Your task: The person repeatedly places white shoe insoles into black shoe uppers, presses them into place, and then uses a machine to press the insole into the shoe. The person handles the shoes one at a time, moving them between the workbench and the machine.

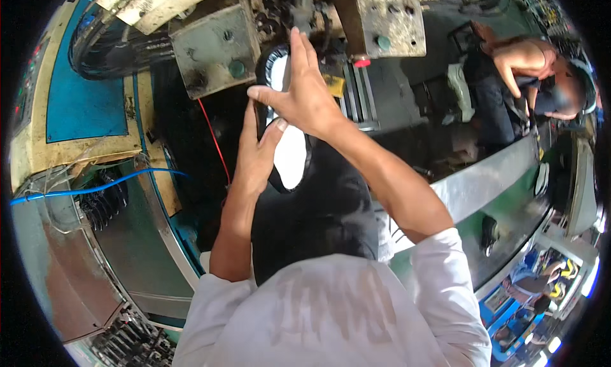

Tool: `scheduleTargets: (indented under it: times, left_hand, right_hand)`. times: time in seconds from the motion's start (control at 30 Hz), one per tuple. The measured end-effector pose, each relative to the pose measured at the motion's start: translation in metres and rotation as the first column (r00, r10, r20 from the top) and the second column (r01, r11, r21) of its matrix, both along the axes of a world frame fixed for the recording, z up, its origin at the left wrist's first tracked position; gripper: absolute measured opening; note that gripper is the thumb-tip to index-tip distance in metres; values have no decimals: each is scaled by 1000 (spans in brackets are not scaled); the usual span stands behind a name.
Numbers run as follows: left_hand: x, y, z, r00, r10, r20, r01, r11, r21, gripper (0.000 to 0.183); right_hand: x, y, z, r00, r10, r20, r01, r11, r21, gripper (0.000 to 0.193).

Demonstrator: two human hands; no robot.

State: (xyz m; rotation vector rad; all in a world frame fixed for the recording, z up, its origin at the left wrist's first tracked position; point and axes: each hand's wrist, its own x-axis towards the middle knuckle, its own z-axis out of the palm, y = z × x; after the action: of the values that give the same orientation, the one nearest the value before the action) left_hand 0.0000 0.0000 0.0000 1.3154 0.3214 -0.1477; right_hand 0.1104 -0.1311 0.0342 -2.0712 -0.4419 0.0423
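A black shoe upper with a white bottom [292, 160] is held sole side up above my lap, its toe and heel pointing away from and toward me. Along its left edge lies my left hand [258, 152], closed on it, thumb on the white face and fingers running up the side. My right hand [307, 100] rests across the far half with fingers stretched out straight and thumb spread to the left. It touches the shoe and covers part of it. Past my fingertips, the far end sits close to a machine's dark metal middle [299, 11].
Two worn control boxes, a left one [213, 49] and a right one [391, 23], flank the machine. A red button [361, 63] and metal rails [361, 100] are at right. A blue hose [95, 190] crosses at left. Another person [509, 81] sits at far right beyond a metal ledge [490, 173].
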Motion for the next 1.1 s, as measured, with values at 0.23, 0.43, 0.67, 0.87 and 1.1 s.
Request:
scheduleTargets:
  times: [0.23, 0.43, 0.67, 0.87, 1.1]
  left_hand:
    - [-64, -18, 11, 995, -78, -56, 82, 993, 88, 83]
    - [-103, -11, 13, 988, -145, -52, 127, 958, -257, 73]
    - [-133, -5, 2, 937, -321, -137, 223, 852, -474, 67]
    - [-136, -21, 28, 960, -236, -151, 200, 954, -222, 76]
    - [-135, -32, 28, 972, -191, -135, 165, 969, -185, 78]
  right_hand:
    - [-104, -32, -26, 954, -1, -299, 91, 953, 288, 141]
    - [-147, -76, -1, 800, 223, -557, 98, 867, 488, 114]
    - [-178, -72, -10, 821, 214, -530, 289, 645, 707, 83]
    - [-194, -63, -41, 948, 42, -316, 136, 843, 520, 100]
    - [-218, -69, -40, 791, 189, -582, 289, 722, 628, 105]
